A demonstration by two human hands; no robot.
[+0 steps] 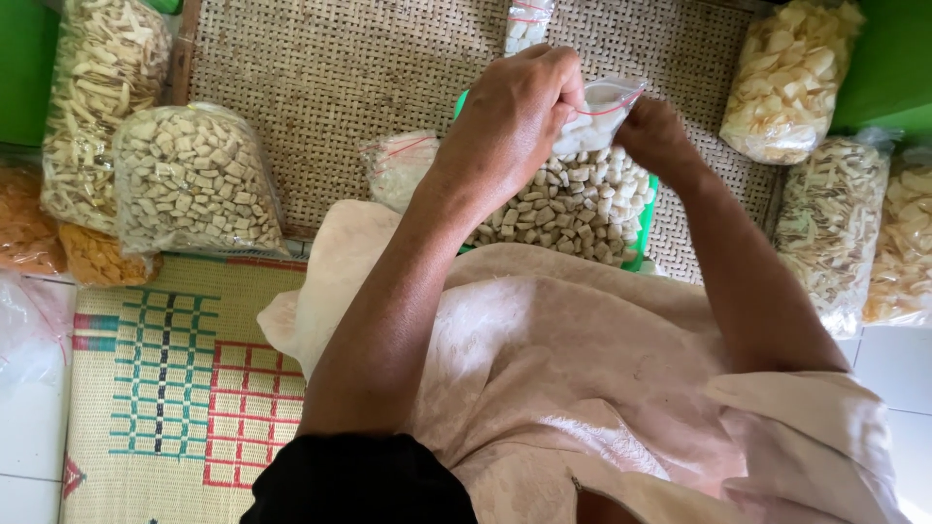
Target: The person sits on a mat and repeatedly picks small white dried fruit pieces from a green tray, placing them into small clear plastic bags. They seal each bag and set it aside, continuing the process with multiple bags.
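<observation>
My left hand (515,121) and my right hand (655,136) both pinch the top of a small clear zip bag (594,114) with a red seal line, partly filled with pale cracker pieces. The bag hangs just above a green tray (645,228) heaped with small beige cracker squares (578,209). The tray rests against my lap, which is covered in pale pink cloth (582,349).
Another small zip bag (398,165) lies left of the tray on a woven bamboo mat (340,78). Large clear sacks of crackers stand at the left (194,180) (102,87) and right (791,78) (833,228). A patterned floor mat (184,378) lies at lower left.
</observation>
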